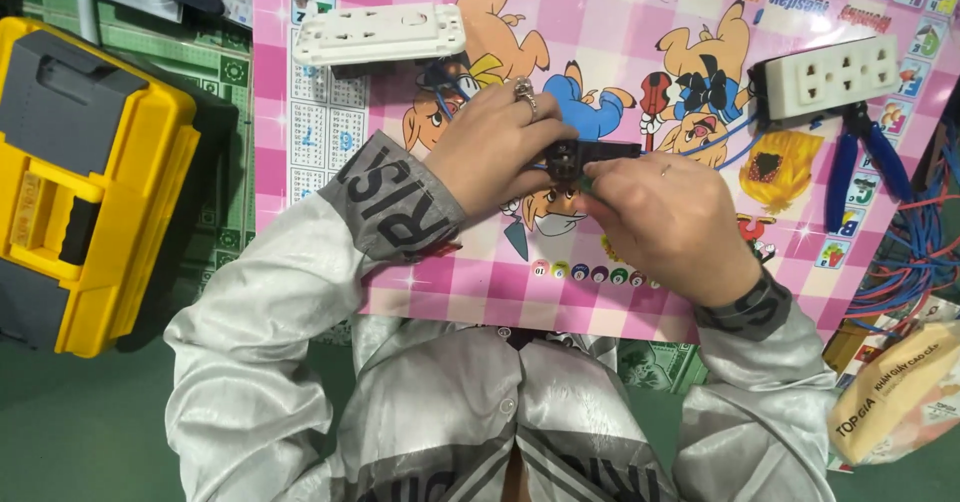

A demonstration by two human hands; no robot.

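My left hand [497,145], with a ring on one finger, grips one end of a small black electrical part [585,154] above a pink cartoon mat [400,292]. My right hand [672,224] meets it from the right, fingers closed on a thin green-handled tool whose tip touches the black part. Blue wires run from the part up toward the sockets. Most of the part is hidden by my fingers.
A white socket strip [380,34] lies at the mat's top left, another white socket block [843,75] at the top right. Blue-handled pliers [862,157] lie beside it. A yellow and grey toolbox [85,172] sits left. Blue and red wires [915,252] and a paper bag [895,392] lie right.
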